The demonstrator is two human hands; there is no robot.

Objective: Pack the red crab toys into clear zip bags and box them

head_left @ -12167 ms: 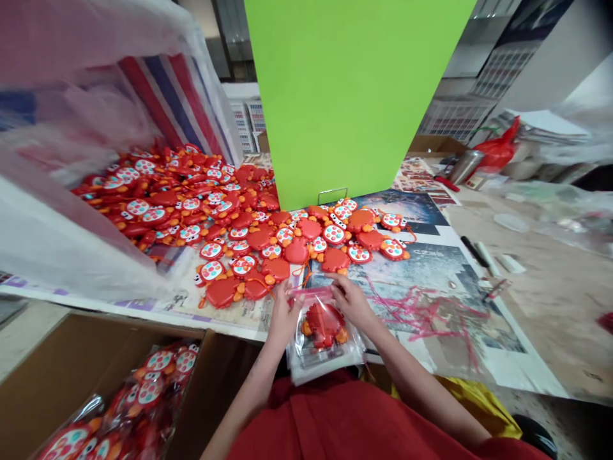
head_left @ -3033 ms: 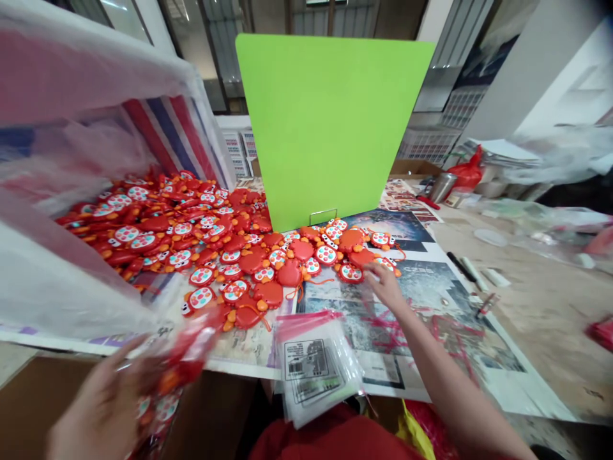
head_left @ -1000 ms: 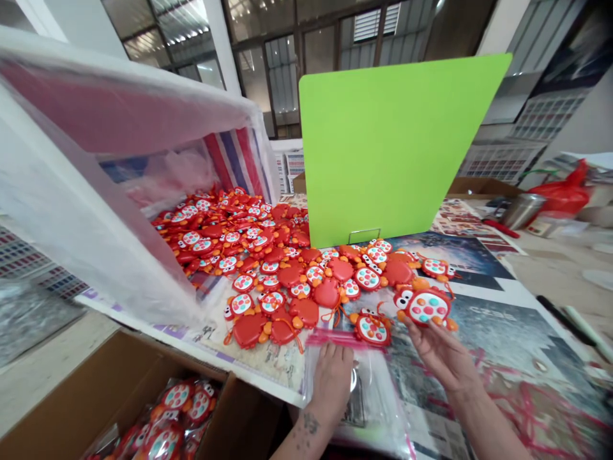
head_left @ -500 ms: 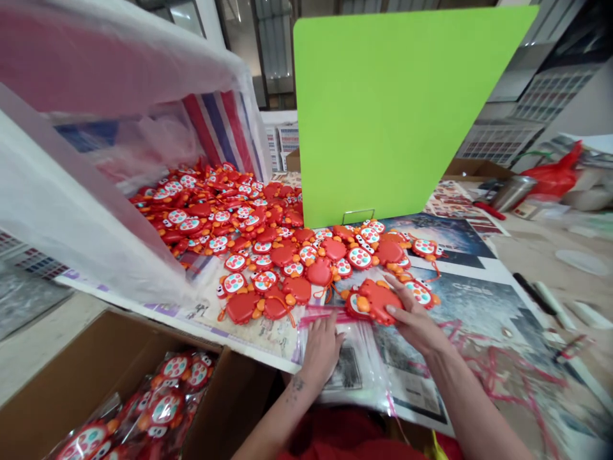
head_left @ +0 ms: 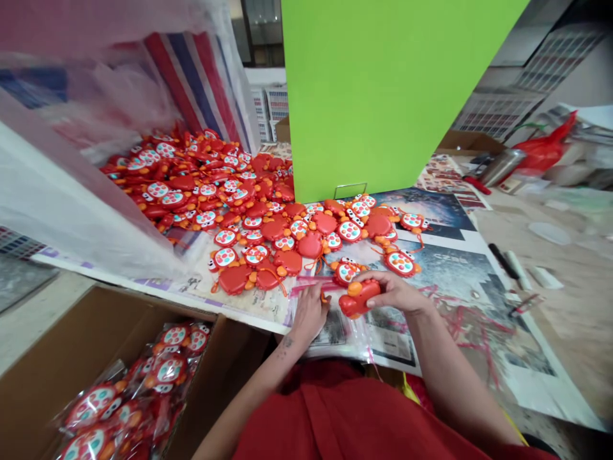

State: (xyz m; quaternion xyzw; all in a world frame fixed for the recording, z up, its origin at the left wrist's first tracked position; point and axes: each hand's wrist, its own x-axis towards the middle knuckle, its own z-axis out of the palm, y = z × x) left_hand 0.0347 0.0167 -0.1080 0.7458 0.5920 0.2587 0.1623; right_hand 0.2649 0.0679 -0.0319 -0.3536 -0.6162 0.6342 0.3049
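Observation:
My right hand (head_left: 395, 292) grips a red crab-shaped toy (head_left: 358, 299), held on edge just above the table's near edge. My left hand (head_left: 309, 313) rests with curled fingers on the pink-topped mouth of a clear plastic bag (head_left: 335, 326), the top one of a flat stack printed with barcode labels. The toy hangs right beside that bag opening. A big heap of the same red crab toys (head_left: 249, 204) with dotted faces spreads over the table beyond both hands.
A green board (head_left: 383, 89) stands upright behind the heap. A large clear plastic sack (head_left: 71, 191) spills toys at left. A cardboard box (head_left: 57, 345) of bagged toys sits lower left. Pens (head_left: 507, 262), pink strips, a metal cup and a red bag lie to the right.
My right hand picked a crab toy from the heap, turned it over and carried it down to the bag mouth. My left hand came from the box to the bag stack.

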